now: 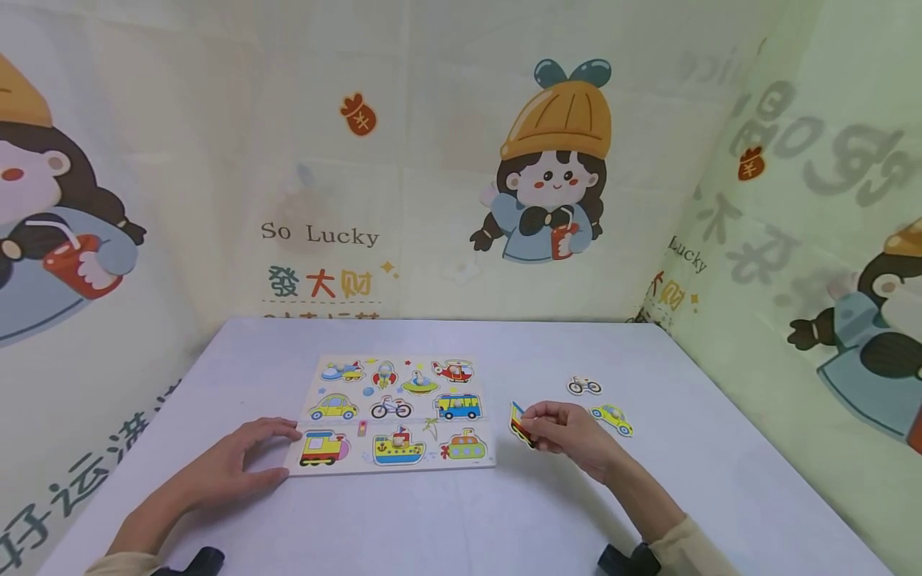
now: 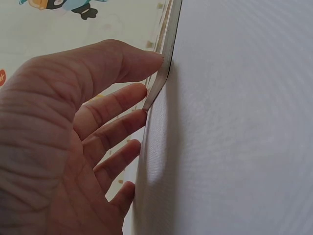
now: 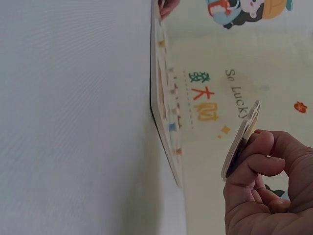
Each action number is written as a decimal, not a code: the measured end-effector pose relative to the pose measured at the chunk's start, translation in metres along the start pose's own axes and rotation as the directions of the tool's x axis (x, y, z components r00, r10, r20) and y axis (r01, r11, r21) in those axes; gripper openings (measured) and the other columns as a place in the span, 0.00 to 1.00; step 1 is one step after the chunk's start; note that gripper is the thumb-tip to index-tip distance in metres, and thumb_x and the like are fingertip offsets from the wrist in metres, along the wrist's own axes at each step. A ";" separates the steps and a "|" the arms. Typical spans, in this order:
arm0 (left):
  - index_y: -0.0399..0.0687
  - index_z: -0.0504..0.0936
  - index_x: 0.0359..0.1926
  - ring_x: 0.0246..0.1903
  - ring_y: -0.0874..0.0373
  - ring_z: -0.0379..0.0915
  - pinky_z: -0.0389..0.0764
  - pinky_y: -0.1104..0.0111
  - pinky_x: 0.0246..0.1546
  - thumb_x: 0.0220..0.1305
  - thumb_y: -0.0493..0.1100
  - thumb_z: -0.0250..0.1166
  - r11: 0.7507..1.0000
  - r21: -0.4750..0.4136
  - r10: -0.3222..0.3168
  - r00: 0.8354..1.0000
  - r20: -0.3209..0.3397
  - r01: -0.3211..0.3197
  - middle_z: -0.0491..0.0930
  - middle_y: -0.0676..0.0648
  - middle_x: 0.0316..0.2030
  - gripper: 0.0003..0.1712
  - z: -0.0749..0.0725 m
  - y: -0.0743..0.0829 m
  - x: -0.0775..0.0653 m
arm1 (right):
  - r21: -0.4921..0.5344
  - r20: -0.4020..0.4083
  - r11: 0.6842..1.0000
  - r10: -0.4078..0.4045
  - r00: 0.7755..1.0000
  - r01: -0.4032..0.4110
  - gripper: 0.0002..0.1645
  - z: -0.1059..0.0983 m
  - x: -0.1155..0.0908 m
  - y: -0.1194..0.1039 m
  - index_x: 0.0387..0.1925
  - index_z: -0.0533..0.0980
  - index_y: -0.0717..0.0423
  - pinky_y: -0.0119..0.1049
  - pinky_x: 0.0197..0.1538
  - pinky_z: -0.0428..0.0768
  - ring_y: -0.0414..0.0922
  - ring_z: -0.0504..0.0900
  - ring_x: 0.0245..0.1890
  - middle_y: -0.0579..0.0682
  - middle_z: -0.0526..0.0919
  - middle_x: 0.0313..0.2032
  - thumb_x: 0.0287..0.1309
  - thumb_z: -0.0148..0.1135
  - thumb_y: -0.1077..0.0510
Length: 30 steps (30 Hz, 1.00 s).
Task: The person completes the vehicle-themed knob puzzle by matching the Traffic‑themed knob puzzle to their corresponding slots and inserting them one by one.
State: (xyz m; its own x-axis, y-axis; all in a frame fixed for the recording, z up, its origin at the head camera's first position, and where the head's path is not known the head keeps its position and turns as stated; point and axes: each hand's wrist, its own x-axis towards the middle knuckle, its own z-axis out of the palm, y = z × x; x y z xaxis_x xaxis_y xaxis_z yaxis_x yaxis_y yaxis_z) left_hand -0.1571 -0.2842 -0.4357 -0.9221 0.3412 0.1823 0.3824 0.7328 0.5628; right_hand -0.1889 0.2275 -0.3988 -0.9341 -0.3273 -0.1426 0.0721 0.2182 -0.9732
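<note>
A white puzzle board (image 1: 360,470) lies on the table, covered with vehicle pictures such as a train (image 1: 324,449), a ship (image 1: 398,447) and a bus (image 1: 458,406). My left hand (image 1: 241,462) is at its left side, thumb and fingertips touching the edge near the front corner. Just right of the board, my right hand (image 1: 565,432) pinches a flat puzzle piece (image 1: 519,426) between thumb and fingers. It is tilted up on edge, showing red, black, yellow and blue; its full picture is partly hidden. In the right wrist view the piece (image 3: 239,142) is seen nearly edge-on.
Beyond the right hand lie two loose pieces, a bicycle piece (image 1: 584,386) and a yellow car piece (image 1: 612,418). The white table (image 1: 446,528) is bordered at the back and sides by a printed cloth (image 1: 432,184).
</note>
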 end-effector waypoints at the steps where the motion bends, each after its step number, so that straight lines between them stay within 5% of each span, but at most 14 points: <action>1: 0.57 0.81 0.55 0.65 0.32 0.67 0.70 0.32 0.60 0.56 0.52 0.77 1.000 0.001 0.000 1.000 0.002 0.000 0.77 0.40 0.63 0.26 0.000 0.000 0.000 | 0.005 0.005 1.000 -0.001 1.000 0.001 0.16 0.002 0.001 -0.001 0.46 0.78 0.64 0.29 0.39 0.82 0.42 0.80 0.33 0.50 0.84 0.36 0.67 0.68 0.54; 30: 0.57 0.81 0.55 0.65 0.32 0.67 0.69 0.31 0.60 0.56 0.51 0.77 1.000 -0.001 -0.002 1.000 0.001 0.002 0.76 0.40 0.63 0.26 0.000 -0.001 0.000 | 0.027 0.108 1.000 -0.002 0.994 -0.001 0.16 0.061 0.030 -0.017 0.45 0.80 0.62 0.28 0.38 0.81 0.40 0.77 0.28 0.49 0.85 0.34 0.65 0.70 0.54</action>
State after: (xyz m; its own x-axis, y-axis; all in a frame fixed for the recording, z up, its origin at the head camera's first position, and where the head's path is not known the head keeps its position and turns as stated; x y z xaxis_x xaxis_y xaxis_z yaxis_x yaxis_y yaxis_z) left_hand -0.1572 -0.2847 -0.4363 -0.9227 0.3406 0.1804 0.3808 0.7329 0.5638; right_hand -0.1970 0.1580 -0.3972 -0.8910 -0.4251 -0.1596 0.0825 0.1940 -0.9775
